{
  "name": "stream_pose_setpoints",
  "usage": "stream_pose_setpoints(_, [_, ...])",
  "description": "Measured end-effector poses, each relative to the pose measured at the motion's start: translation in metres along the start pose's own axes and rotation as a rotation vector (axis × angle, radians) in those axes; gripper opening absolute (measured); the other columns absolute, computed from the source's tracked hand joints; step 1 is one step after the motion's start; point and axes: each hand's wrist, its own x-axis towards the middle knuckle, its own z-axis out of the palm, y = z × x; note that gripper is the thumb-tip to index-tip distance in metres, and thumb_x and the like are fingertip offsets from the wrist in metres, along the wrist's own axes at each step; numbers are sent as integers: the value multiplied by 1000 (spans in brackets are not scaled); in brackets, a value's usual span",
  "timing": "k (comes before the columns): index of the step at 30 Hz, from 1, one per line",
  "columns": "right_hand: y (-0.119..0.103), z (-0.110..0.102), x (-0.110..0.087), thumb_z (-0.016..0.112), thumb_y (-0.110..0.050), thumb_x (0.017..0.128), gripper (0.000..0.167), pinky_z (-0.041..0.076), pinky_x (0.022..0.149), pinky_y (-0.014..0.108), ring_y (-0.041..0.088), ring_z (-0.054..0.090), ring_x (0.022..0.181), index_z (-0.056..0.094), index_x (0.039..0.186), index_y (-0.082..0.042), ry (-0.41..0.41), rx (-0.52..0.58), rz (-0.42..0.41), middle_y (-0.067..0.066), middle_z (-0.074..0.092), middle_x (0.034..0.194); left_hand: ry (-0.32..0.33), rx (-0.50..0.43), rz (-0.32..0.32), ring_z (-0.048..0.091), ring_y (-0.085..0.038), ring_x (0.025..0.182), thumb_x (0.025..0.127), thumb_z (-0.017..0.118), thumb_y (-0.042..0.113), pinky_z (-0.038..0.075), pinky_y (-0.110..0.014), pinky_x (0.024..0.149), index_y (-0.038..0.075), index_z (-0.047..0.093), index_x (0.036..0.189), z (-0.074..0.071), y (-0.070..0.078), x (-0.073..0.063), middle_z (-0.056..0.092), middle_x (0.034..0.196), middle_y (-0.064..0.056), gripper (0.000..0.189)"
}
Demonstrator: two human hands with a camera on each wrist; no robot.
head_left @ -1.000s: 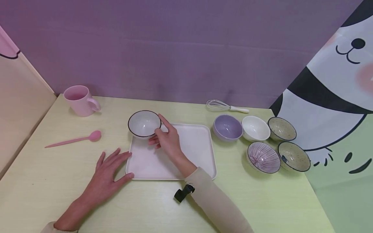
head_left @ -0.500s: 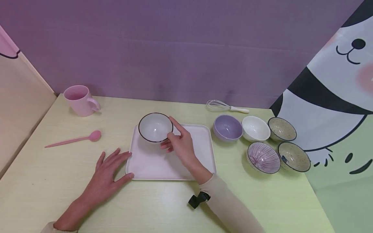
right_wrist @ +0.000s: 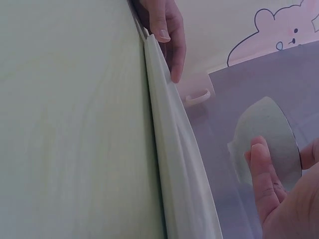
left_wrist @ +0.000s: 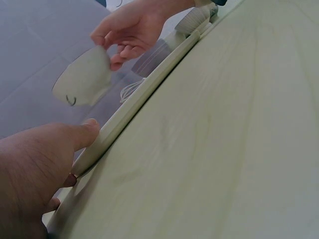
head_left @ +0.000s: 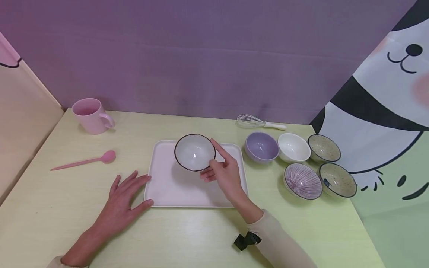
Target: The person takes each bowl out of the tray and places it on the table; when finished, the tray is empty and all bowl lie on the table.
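Note:
A white bowl with a dark rim is held above the white tray by my right hand, thumb and forefinger at its rim, the other fingers under its side. From the left wrist the bowl shows its pale outside with a small dark mark, raised off the tray. My left hand lies with fingers spread at the tray's left edge, fingertips and thumb touching it. The right wrist view shows fingers against the bowl's outer wall.
On the right stand a purple bowl, a white bowl, a striped bowl and two speckled bowls. A whisk lies behind them. At left are a pink mug and a pink spoon.
My right hand has carried the dark-rimmed bowl rightward and slightly nearer, from the tray's back left corner to over its middle. The left hand has stayed in place.

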Motion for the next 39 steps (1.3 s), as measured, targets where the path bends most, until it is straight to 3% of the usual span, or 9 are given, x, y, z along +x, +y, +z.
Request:
stream_pose_setpoints(12, [0, -38, -19, 46, 8, 97, 74, 68, 56, 34, 20, 78, 59, 58, 164, -22, 71, 25, -17, 29, 77, 75, -10, -3, -6, 42, -48, 157, 99, 84, 32, 8, -64, 137, 15, 61, 156, 0, 1, 0, 64, 158, -12, 64])
stream_pose_setpoints(23, [11, -73, -40, 44, 11, 98, 73, 68, 56, 33, 19, 77, 58, 53, 166, -14, 117, -22, -17, 25, 76, 71, -6, -7, -7, 43, -48, 157, 98, 85, 31, 9, -64, 136, 15, 61, 156, -1, 2, 0, 64, 157, -11, 65])
stream_pose_setpoints(39, [15, -116, -71, 40, 10, 104, 72, 69, 61, 33, 18, 79, 61, 42, 172, -12, 189, -39, 28, 13, 79, 72, -12, -7, -12, 42, -48, 157, 99, 83, 33, 8, -64, 137, 16, 61, 156, -1, 2, 0, 64, 158, -12, 64])
